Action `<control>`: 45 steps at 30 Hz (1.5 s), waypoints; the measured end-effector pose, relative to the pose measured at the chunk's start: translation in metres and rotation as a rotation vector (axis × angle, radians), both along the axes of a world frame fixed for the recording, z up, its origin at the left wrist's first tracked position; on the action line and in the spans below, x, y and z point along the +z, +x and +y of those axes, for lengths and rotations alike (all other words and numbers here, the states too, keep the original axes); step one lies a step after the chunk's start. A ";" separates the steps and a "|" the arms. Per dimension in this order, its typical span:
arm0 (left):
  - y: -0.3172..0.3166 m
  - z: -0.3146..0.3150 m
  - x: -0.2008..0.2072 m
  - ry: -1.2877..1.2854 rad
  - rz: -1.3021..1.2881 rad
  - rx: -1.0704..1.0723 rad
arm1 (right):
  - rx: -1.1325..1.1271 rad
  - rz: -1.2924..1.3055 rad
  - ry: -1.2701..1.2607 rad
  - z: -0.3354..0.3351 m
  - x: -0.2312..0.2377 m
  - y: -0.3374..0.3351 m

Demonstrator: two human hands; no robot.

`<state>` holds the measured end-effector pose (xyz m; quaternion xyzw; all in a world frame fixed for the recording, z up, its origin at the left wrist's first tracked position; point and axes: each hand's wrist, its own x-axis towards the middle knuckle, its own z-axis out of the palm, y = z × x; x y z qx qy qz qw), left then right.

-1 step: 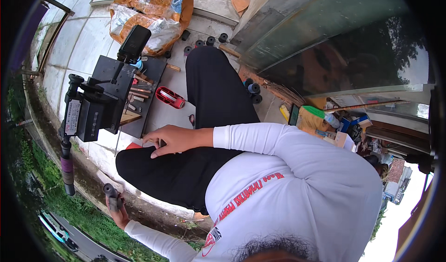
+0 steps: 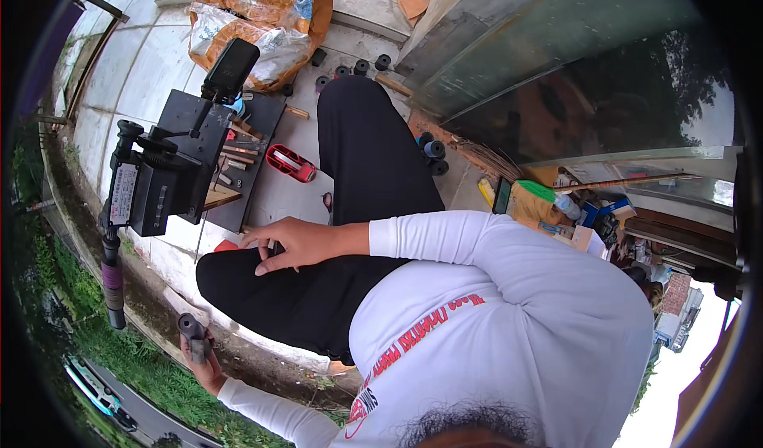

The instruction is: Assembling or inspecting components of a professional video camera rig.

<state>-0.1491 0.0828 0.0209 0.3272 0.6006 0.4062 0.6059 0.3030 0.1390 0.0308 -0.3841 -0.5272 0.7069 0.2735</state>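
The left hand [image 2: 208,362] grips a dark cylinder [image 2: 193,333] out below the black machine [image 2: 163,179], the right hand [image 2: 296,244] rests fingers loosely spread on the thigh (holding nothing), so the one-handed cylinder could slip into the grass [image 2: 159,380].

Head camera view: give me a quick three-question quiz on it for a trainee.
1. True or false: the right hand rests on the trouser leg.
2. What does the left hand grip? A) a red tool B) a dark cylinder C) an orange bag
3. Fill in: the black machine stands on the person's ____ side.
Key: 1 true; 2 B; 3 left.
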 end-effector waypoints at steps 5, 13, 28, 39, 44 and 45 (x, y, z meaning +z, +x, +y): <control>0.165 -0.028 0.060 0.073 0.330 -0.099 | -0.059 0.321 0.052 -0.032 0.037 -0.027; 0.300 -0.042 0.051 0.330 0.459 0.075 | -0.206 0.186 -0.017 -0.032 0.037 -0.003; 0.348 -0.023 0.068 0.583 0.554 -0.324 | 0.132 -0.133 -0.014 -0.028 0.105 0.100; 0.423 0.030 0.073 0.821 0.518 -0.625 | 0.015 -0.159 -0.209 -0.024 0.084 0.186; 0.450 0.043 0.054 0.922 0.433 -0.702 | 0.008 -0.118 -0.241 -0.024 0.074 0.218; 0.455 0.046 0.052 0.921 0.430 -0.706 | 0.004 -0.118 -0.243 -0.023 0.066 0.225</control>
